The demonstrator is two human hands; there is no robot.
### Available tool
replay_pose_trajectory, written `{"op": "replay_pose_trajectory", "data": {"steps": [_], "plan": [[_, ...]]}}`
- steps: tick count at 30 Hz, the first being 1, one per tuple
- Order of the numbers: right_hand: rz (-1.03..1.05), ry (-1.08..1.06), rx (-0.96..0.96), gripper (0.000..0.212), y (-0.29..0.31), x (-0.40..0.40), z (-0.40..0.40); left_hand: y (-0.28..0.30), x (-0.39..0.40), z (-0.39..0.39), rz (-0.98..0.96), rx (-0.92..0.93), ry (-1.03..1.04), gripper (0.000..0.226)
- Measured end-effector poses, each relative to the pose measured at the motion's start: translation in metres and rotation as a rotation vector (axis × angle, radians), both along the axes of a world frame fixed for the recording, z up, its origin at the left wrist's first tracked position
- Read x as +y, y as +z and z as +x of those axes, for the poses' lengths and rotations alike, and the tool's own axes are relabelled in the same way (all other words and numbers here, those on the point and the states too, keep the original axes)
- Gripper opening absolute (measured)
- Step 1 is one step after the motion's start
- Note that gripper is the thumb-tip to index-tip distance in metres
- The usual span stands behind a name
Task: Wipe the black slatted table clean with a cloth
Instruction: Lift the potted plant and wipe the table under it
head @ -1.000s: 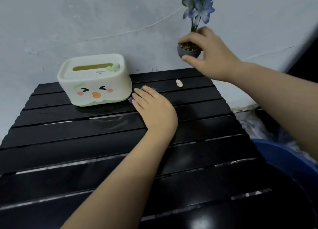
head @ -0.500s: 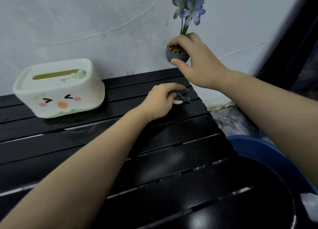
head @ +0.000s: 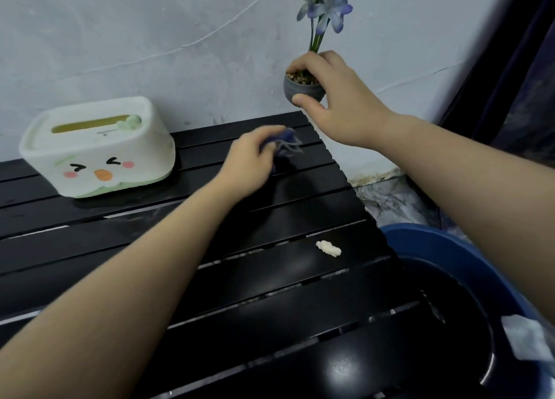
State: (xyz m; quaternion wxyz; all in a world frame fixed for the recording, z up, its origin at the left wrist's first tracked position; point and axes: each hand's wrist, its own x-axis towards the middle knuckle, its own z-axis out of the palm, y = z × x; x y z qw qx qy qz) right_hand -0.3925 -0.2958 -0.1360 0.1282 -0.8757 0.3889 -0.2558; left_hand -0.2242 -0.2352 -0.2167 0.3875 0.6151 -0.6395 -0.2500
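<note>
The black slatted table (head: 210, 278) fills the lower frame. My left hand (head: 249, 161) grips a bunched dark blue cloth (head: 285, 143) on the slats near the table's far right corner; the hand is motion-blurred. My right hand (head: 333, 98) holds a small grey pot (head: 301, 88) with blue flowers (head: 324, 5), lifted off the table above that corner. A small white crumb (head: 329, 248) lies on a slat near the right edge, nearer to me than the cloth.
A white tissue box with a cartoon face (head: 96, 155) stands on the table at the back left against the wall. A blue basin (head: 450, 248) sits beside the table's right edge, with a white scrap (head: 525, 338) at its rim.
My left hand swept the cloth to the right along the back slats. The white crumb moved from the back slat toward me and the right edge. The pot stays lifted.
</note>
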Motion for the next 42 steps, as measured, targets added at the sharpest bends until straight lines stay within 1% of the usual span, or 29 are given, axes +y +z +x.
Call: {"op": "replay_pose_trajectory", "data": {"steps": [3,5,8,15,19,24,26,27,30,32,35,38,42], "plan": [[0.014,0.003,0.013,0.033,0.0,0.002,-0.003,-0.012,-0.019,0.001,0.061,-0.223,0.066,0.04],[0.023,0.0,0.017,0.033,-0.001,0.004,-0.004,-0.014,-0.014,-0.019,0.019,-0.257,0.004,0.042],[0.038,0.001,0.018,0.032,-0.004,0.008,-0.001,-0.014,0.008,-0.056,-0.047,-0.217,-0.201,0.046],[0.068,0.02,-0.002,0.03,-0.01,0.021,0.007,-0.013,0.057,-0.07,-0.052,-0.175,-0.446,0.039],[0.081,0.024,0.0,0.03,-0.009,0.03,0.008,-0.01,0.087,-0.074,0.0,-0.061,-0.475,0.036],[0.078,0.027,0.015,0.03,-0.004,0.038,0.009,-0.004,0.103,-0.07,0.166,0.155,-0.521,0.033],[0.068,0.026,0.018,0.031,-0.002,0.038,0.008,0.0,0.093,-0.066,0.161,0.196,-0.462,0.034],[0.062,0.025,0.018,0.031,0.0,0.038,0.008,0.002,0.084,-0.064,0.132,0.196,-0.389,0.035],[0.043,0.017,0.012,0.032,0.004,0.036,0.01,0.01,0.053,-0.057,-0.037,0.093,-0.177,0.039],[0.036,0.01,0.01,0.032,0.006,0.035,0.011,0.008,0.037,-0.056,-0.084,-0.012,-0.143,0.038],[0.037,0.017,0.008,0.032,0.005,0.031,0.011,-0.002,0.023,-0.061,-0.024,-0.138,-0.173,0.043],[0.04,0.02,-0.004,0.032,0.0,0.028,0.011,-0.012,0.02,-0.063,-0.053,-0.279,-0.227,0.05],[0.064,0.009,-0.016,0.031,-0.008,0.025,0.007,-0.012,0.015,-0.058,-0.055,-0.413,-0.308,0.053]]}}
